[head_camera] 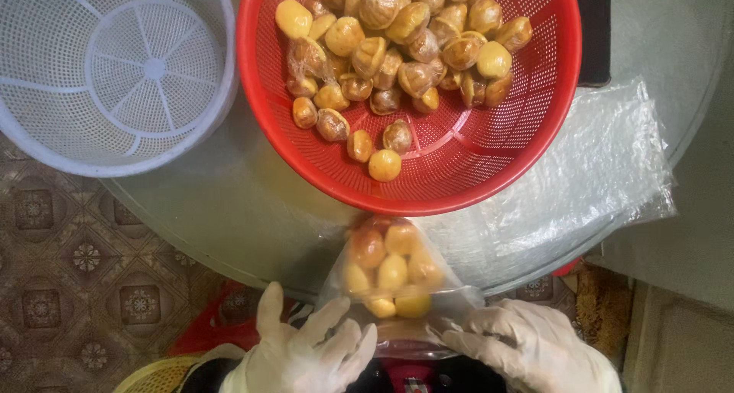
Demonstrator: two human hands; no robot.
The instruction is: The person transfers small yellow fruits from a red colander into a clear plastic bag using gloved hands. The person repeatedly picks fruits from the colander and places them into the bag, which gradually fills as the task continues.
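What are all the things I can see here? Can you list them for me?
Red basket: one, red plastic with holes, top middle on the round table.
Peeled yellow-brown nuts: many, too many to count, piled in the red basket.
White basket: one, white plastic, nothing in it, top left.
Clear bag: one, see-through, holding several of the same nuts, just below the red basket.
Stack of clear bags: number unclear, see-through, lying flat on the right of the table.
Round table: one, grey and shiny.
Patterned floor: brown, lower left.
Left hand: white glove, at the bag's left edge.
Right hand: white glove, at the bag's right edge.
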